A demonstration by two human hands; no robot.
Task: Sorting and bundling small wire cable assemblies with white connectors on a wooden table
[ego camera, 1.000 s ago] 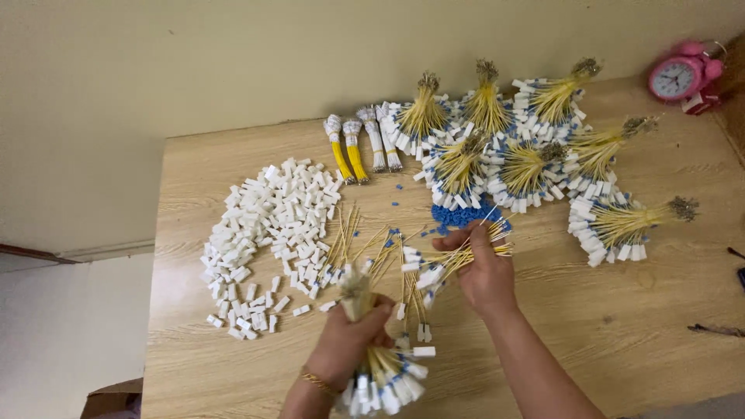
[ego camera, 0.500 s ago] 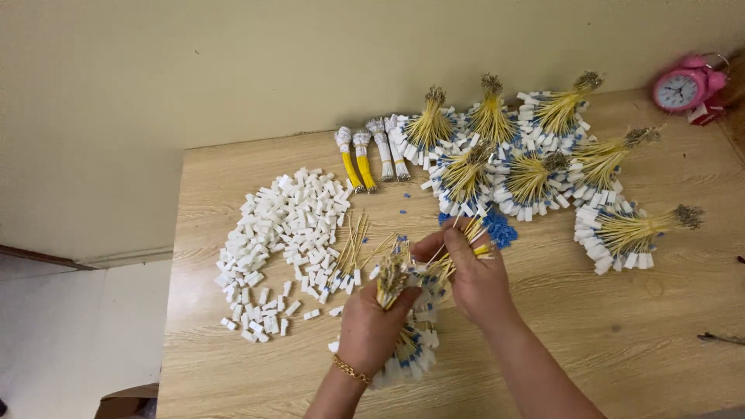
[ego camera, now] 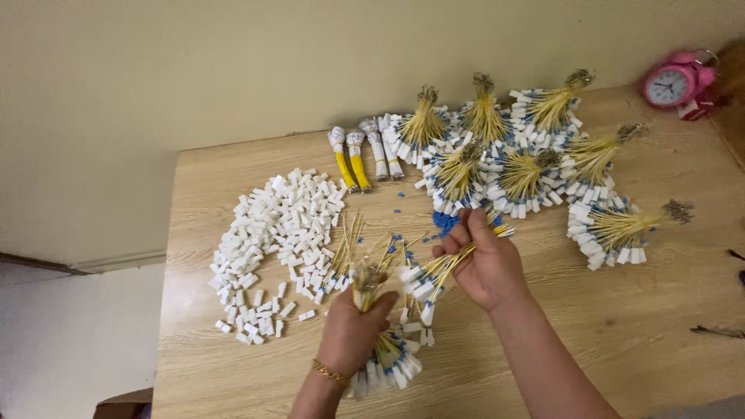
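My left hand (ego camera: 353, 326) grips a bundle of yellow wires with white and blue end pieces (ego camera: 386, 365), its frayed top sticking up above the fist. My right hand (ego camera: 487, 264) holds a smaller bunch of the same yellow wires (ego camera: 423, 281), angled down toward the left hand's bundle. A few loose yellow wires (ego camera: 341, 252) lie on the wooden table (ego camera: 644, 310) just beyond both hands.
A heap of small white connectors (ego camera: 272, 240) lies at the left. Several finished wire bundles (ego camera: 528, 167) fan out at the back right, with small blue pieces (ego camera: 445, 221) before them. Yellow and white taped rolls (ego camera: 358, 159) lie behind. A pink alarm clock (ego camera: 675, 81) stands far right.
Both hands have come closer together. The right hand has brought its small bunch of wires left and down toward the bundle in the left hand.
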